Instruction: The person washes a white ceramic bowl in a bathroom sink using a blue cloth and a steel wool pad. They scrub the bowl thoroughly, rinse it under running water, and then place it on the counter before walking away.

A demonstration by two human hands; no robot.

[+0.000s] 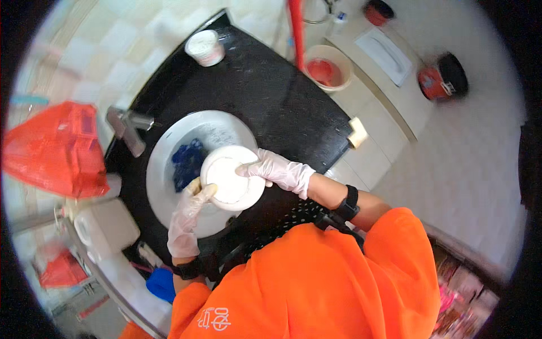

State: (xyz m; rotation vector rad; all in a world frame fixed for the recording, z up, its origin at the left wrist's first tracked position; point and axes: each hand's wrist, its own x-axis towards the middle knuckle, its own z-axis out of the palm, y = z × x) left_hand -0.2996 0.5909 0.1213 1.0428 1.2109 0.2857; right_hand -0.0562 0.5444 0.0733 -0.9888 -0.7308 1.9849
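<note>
A white round plate [228, 183] is held flat over the near right part of the white wash basin [156, 189]. My left hand [188, 212], in a thin clear glove, grips its left edge with the thumb on top. From the right, my gloved right hand [275, 170] pinches the opposite edge, its thumb over the plate and its fingers beneath. Inside the basin lies a dark blue wet cloth [187, 164] in water with some suds. The metal faucet [130, 129] stands at the basin's left.
A white tub [205, 48] sits at the far end of the black countertop [271, 85]. On the left are a red plastic bag [59, 150] and a white jug [107, 227]. Beyond the counter, a bucket [337, 66] stands near a squat toilet [385, 55].
</note>
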